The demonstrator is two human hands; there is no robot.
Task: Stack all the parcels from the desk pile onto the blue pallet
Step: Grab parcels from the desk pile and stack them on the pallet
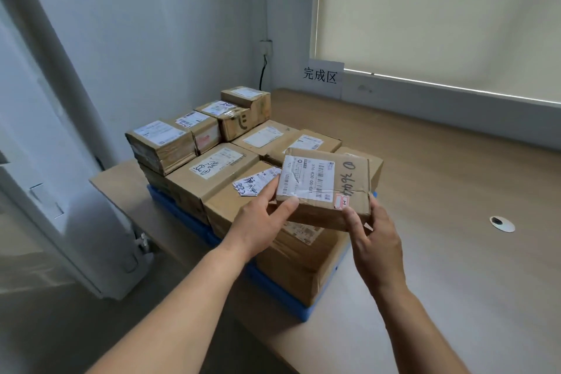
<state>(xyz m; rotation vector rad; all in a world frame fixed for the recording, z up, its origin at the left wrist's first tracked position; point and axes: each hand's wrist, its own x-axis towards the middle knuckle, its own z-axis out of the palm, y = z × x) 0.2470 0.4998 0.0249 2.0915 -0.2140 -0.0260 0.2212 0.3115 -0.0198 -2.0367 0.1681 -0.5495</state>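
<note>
Holding: one flat brown cardboard parcel (pixel 328 188) with a white shipping label, raised and tilted above the near right of the stack.
Left hand (pixel 261 222): thumb and fingers clamped on the parcel's left end.
Right hand (pixel 373 240): thumb and fingers clamped on its near right corner.
Destination: blue plastic pallet (pixel 282 297) on a pale wooden desk (pixel 455 191), already covered by brown taped cartons (pixel 212 170) of uneven heights.
Risk: set across a step between two cartons, the parcel would likely rock or slide off toward the desk. Grips at the edges alone may let it twist.
</note>
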